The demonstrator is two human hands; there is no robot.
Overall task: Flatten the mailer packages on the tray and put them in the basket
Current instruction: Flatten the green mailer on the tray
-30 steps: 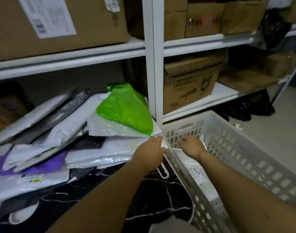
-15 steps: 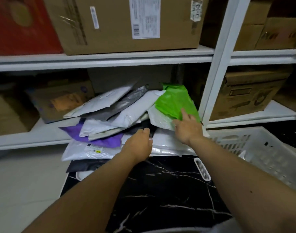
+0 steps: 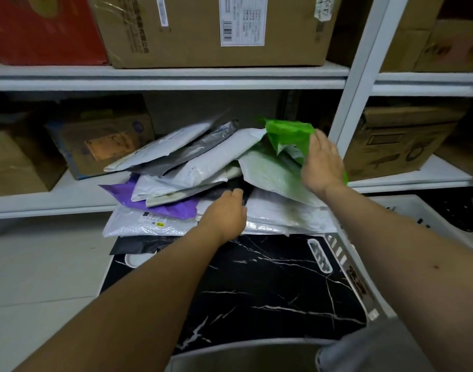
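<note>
Fingers of the right hand [image 3: 322, 163] lie nearly straight and close together against the green mailer [image 3: 289, 135], which is lifted and crumpled at the top right of the pile; whether the thumb pinches the film from beneath I cannot tell. The left hand [image 3: 224, 214] rests on the front of the pile, knuckles up, fingers bent down onto a white mailer [image 3: 283, 213]; what they hold, if anything, is hidden under the hand.

All the mailers sit heaped at the far end of the black marbled tray [image 3: 257, 285], leaning back toward the shelf [image 3: 165, 76]: white ones, a grey one [image 3: 203, 146], a purple one [image 3: 154, 201], overlapping loosely. The basket [image 3: 428, 218] stands just right of the tray, only its rim showing here.

The green mailer looks like thin, soft plastic film, light and limp (it already folds on itself), so it will likely sag and slide unless taken by an edge or corner with a proper pinch. Smooth poly surfaces tend to be slippery against each other; pulling one may drag its neighbours. The padded white ones seem springier and should need a flat palm pressed across the middle to push the air out.
</note>
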